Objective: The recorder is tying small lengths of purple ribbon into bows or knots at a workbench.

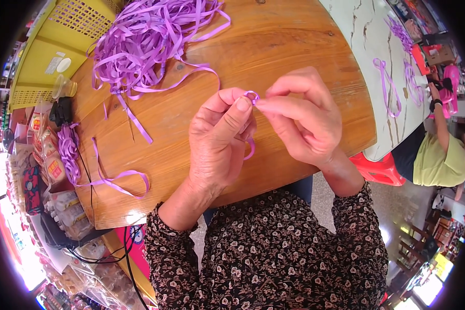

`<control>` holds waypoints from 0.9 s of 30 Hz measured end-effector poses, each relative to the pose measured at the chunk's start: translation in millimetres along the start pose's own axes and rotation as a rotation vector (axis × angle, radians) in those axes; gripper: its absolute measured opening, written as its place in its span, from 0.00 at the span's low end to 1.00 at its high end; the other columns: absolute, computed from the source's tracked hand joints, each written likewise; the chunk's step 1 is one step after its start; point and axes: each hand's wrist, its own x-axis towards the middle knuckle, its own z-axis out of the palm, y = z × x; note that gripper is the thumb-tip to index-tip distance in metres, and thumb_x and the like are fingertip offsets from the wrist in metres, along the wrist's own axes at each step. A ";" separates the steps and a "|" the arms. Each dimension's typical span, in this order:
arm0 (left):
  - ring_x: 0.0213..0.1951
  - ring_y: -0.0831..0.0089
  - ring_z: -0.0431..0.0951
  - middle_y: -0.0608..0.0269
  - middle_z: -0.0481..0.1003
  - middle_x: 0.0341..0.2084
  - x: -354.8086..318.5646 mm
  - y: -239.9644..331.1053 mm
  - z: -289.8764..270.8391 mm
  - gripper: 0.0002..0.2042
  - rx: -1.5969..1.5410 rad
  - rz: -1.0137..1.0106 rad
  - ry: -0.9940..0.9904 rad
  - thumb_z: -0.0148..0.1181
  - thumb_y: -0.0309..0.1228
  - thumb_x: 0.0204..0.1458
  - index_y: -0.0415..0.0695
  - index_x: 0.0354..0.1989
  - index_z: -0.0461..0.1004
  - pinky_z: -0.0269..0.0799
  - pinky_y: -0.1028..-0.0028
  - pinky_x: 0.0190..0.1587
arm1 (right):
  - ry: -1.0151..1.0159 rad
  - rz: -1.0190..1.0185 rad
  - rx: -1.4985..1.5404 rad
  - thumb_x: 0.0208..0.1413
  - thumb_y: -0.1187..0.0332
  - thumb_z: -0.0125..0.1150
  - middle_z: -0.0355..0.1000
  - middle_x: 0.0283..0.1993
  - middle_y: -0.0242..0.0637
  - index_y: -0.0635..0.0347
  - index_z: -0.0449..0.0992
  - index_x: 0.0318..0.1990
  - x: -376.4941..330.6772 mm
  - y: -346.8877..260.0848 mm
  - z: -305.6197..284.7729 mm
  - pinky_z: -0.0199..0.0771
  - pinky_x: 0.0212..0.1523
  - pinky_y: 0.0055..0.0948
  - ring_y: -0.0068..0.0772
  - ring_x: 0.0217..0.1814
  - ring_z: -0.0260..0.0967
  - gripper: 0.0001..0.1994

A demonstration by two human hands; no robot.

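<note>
- Pinching a small loop of purple ribbon, a person's left hand closes thumb and forefinger on it, the other fingers curled behind.
- Meeting it from the other side, the right hand brings its thumb and fingertips together on the ribbon's edge, the palm hollow and the remaining fingers loosely bent.
- The loop is held above the near half of a wooden table, with a short curve of ribbon showing just below the left hand.
- Toward the far side of the table lies a tangled heap of purple ribbon; one strand arcs out from it toward the left hand.
- A loose strand curls across the table's left side, near a smaller purple bundle at the edge.
- A thin, dark, straight object lies just below the heap, perhaps a stick or needle; it is too fine to identify.
- At upper left, a yellow perforated basket stands beside a clear plastic cup, with packaged goods nearer the viewer.
- To the right, more ribbon loops lie on a white marbled table, where a co-worker in a yellow-green top extends an arm, near a red stool.
</note>
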 end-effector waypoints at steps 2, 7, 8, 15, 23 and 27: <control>0.25 0.84 0.65 0.69 0.73 0.30 0.7 -1.5 0.5 0.05 -0.002 -0.005 -0.008 0.57 0.27 0.53 0.41 0.36 0.72 0.60 0.83 0.27 | -0.038 0.095 -0.091 0.40 0.83 0.64 0.69 0.34 0.38 0.63 0.77 0.34 0.0 -1.2 0.7 0.65 0.30 0.22 0.30 0.33 0.65 0.11; 0.25 0.83 0.65 0.68 0.73 0.30 -1.2 1.1 0.7 0.05 0.016 -0.015 -0.047 0.57 0.26 0.53 0.40 0.36 0.72 0.60 0.83 0.27 | 0.021 0.167 -0.003 0.40 0.80 0.66 0.69 0.33 0.36 0.63 0.78 0.35 0.5 -1.2 3.8 0.66 0.29 0.23 0.30 0.31 0.66 0.11; 0.25 0.84 0.63 0.71 0.72 0.29 -1.5 1.1 0.4 0.05 0.082 0.023 -0.059 0.56 0.27 0.54 0.41 0.38 0.72 0.59 0.83 0.29 | 0.029 0.182 0.022 0.39 0.79 0.67 0.69 0.32 0.35 0.63 0.78 0.35 0.9 -0.9 4.2 0.66 0.28 0.23 0.29 0.31 0.66 0.11; 0.23 0.84 0.63 0.69 0.72 0.27 1.6 0.1 -0.7 0.05 -0.029 -0.063 -0.010 0.58 0.25 0.52 0.40 0.37 0.72 0.58 0.83 0.26 | -0.001 0.108 -0.006 0.38 0.80 0.68 0.68 0.30 0.35 0.64 0.78 0.32 3.2 3.1 0.6 0.65 0.27 0.23 0.30 0.29 0.66 0.11; 0.21 0.85 0.63 0.71 0.72 0.25 -1.5 -0.1 0.4 0.05 0.043 -0.100 0.013 0.60 0.26 0.51 0.41 0.35 0.74 0.57 0.84 0.22 | 0.035 0.338 0.349 0.40 0.87 0.59 0.66 0.30 0.37 0.64 0.72 0.30 -2.9 2.0 2.6 0.63 0.31 0.24 0.28 0.33 0.63 0.09; 0.22 0.84 0.59 0.72 0.70 0.24 -1.3 2.4 5.4 0.07 0.201 -0.082 -0.036 0.59 0.28 0.52 0.40 0.36 0.73 0.52 0.81 0.26 | 0.122 0.590 0.677 0.44 0.86 0.56 0.65 0.32 0.37 0.64 0.71 0.31 -10.3 0.5 4.8 0.62 0.35 0.24 0.27 0.35 0.61 0.08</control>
